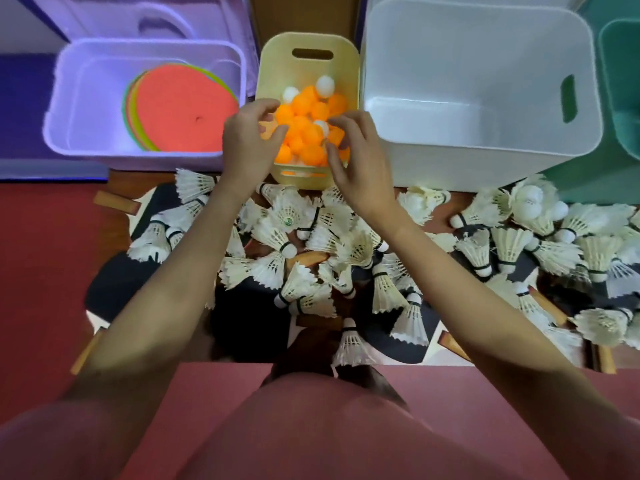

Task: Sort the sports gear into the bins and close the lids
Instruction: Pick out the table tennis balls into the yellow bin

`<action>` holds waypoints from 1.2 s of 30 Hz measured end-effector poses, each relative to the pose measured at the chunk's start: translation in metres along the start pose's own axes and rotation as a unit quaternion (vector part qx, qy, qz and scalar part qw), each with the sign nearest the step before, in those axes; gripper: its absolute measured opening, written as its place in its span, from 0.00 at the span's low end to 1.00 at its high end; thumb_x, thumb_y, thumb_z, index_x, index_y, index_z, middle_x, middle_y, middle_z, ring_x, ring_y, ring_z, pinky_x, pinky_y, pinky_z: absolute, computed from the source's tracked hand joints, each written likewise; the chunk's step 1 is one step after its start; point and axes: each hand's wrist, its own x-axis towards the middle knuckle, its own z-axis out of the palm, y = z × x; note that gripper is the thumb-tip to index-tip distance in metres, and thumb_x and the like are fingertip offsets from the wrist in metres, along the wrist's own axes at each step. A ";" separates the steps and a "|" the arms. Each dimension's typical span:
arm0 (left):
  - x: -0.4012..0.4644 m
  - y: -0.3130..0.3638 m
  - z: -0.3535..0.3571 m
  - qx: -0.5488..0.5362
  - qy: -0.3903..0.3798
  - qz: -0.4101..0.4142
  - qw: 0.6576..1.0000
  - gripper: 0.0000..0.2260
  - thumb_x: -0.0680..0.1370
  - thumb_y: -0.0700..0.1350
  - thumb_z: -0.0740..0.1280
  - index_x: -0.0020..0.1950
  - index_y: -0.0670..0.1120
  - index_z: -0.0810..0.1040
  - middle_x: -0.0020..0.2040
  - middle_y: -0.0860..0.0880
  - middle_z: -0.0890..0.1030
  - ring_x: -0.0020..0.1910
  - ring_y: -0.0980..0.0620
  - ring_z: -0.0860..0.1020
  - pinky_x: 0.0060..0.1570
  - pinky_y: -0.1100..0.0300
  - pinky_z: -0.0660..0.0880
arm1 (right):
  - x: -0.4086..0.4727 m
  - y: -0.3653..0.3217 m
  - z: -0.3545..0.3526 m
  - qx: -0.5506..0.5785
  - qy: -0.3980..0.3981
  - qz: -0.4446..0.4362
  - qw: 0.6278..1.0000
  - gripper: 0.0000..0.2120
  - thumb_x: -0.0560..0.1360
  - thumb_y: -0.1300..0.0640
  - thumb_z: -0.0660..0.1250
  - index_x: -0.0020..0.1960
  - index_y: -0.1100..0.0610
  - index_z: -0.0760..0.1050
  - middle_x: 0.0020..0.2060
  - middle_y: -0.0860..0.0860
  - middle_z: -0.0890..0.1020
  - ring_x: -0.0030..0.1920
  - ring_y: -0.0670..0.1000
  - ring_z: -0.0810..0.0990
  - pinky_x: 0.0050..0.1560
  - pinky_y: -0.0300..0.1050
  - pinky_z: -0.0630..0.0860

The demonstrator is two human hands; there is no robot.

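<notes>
Hands hover over the small yellow plastic bin (pixel 308 64) of orange and white ping-pong balls (pixel 304 129): left hand (pixel 247 140) and right hand (pixel 356 157) loosely curled, seemingly empty after dropping balls; feathered white shuttlecocks (pixel 277 237) lie unsorted just before it.

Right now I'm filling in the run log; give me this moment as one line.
hands: left hand, right hand over yellow bin | contents: orange balls | white bin: empty | shuttlecocks: unsorted

Orange and white balls (pixel 308 126) in a pale yellow bin (pixel 273 74). Red-orange disc atop yellow and green discs (pixel 180 112) in a lilac bin (pixel 62 109). White bin (pixel 485 57); teal bin (pixel 620 98). White-feathered shuttlecocks (pixel 277 237), dark-banded, over red floor (pixel 45 254).
</notes>
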 end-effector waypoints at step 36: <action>-0.069 0.134 0.210 0.240 -0.286 -0.058 0.926 0.04 0.74 0.39 0.64 0.39 0.42 0.74 0.46 0.40 0.82 0.47 0.39 0.79 0.40 0.55 0.70 | -0.116 0.159 -0.127 -0.140 0.061 0.263 0.953 0.16 0.72 0.65 0.62 0.59 0.64 0.74 0.53 0.60 0.77 0.55 0.59 0.74 0.55 0.50 0.69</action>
